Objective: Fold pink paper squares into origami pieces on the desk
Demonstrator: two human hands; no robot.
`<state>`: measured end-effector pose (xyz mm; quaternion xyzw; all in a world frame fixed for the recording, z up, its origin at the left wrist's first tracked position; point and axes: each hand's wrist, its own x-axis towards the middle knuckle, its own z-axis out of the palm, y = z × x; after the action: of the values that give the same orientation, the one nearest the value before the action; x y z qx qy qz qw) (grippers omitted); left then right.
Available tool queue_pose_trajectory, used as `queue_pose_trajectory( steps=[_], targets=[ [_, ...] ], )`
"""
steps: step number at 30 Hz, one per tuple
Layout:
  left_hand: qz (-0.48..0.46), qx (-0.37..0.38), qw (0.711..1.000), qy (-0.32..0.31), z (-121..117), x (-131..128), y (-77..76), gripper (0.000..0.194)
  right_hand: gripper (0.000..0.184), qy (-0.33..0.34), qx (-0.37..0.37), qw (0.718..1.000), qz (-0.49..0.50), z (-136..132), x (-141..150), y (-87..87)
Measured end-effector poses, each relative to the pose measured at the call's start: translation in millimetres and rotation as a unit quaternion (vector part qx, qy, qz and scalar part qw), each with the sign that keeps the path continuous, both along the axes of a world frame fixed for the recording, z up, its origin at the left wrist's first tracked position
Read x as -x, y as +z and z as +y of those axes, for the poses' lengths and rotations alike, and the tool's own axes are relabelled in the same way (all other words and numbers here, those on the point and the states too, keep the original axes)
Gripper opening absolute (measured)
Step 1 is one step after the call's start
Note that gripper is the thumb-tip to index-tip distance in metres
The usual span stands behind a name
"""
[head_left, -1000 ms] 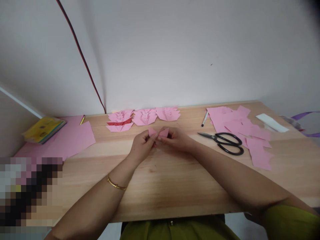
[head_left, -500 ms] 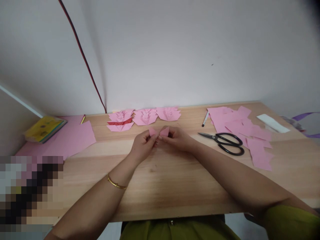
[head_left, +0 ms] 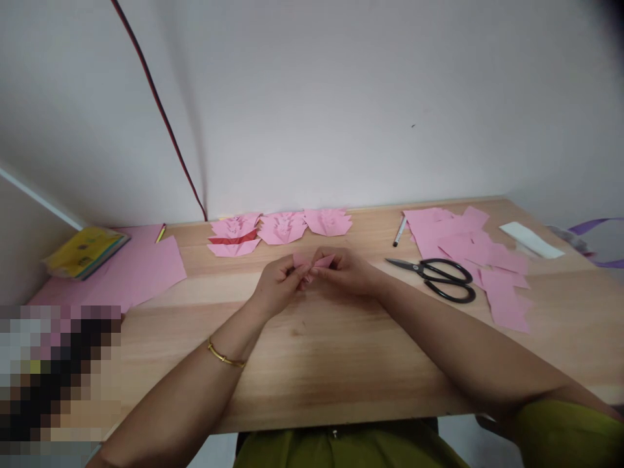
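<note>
A small folded piece of pink paper is pinched between my two hands above the middle of the table. My left hand grips its left part, thumb on the near side. From the right, my right hand is closed on the other part, and the two thumbs almost meet. My fingers hide much of the paper. Just beyond them, folded pink paper shapes with cut, jagged edges lie in a row along the wall, one with a red strip across it.
Black-handled scissors lie right of my hands, points toward them. Behind are a marker, pink paper scraps and a white strip. At the left, a yellow packet rests on larger pink sheets, near a pencil.
The pink paper's right flap has tilted lower and flatter as my fingers shifted slightly. Both hands have kept hold of it in nearly the same place.
</note>
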<state>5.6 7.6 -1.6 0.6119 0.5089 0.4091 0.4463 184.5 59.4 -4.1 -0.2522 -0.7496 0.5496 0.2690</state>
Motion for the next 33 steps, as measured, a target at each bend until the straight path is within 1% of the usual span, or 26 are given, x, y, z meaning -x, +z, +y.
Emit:
queue_pose_trajectory(
  steps=[4,7,12,15,20,23,28,33],
  targets=[
    [0.009,0.007,1.000,0.027,0.1,-0.5,-0.6,0.024,0.028,-0.024,-0.007,1.000,-0.009,0.4,1.6,-0.6],
    [0.001,0.008,0.999,0.038,0.3,-0.8,1.1,0.029,0.029,-0.049,-0.015,0.999,-0.009,1.0,2.8,-1.2],
    [-0.026,0.033,0.998,0.039,0.0,-0.6,4.3,0.039,0.029,-0.053,0.005,0.998,0.023,0.5,3.7,-2.6],
    [-0.055,0.032,0.997,0.037,0.4,0.7,0.6,0.046,0.028,-0.060,0.014,0.997,0.036,0.6,4.3,-4.2],
    [-0.093,0.032,0.995,0.027,2.5,2.0,-6.5,0.049,0.026,-0.057,0.010,0.997,0.052,1.7,5.2,-6.1],
    [-0.089,0.044,0.995,0.031,3.1,1.2,-5.3,0.047,0.025,-0.053,0.016,0.997,0.059,1.4,5.6,-6.7],
    [-0.045,0.046,0.997,0.037,2.1,0.3,-1.6,0.036,0.025,-0.047,0.020,0.997,0.066,1.2,5.4,-8.5],
    [-0.034,0.034,0.998,0.027,1.7,0.1,-2.3,0.034,0.022,-0.050,-0.002,0.997,0.059,2.2,4.2,-8.2]
  ],
)
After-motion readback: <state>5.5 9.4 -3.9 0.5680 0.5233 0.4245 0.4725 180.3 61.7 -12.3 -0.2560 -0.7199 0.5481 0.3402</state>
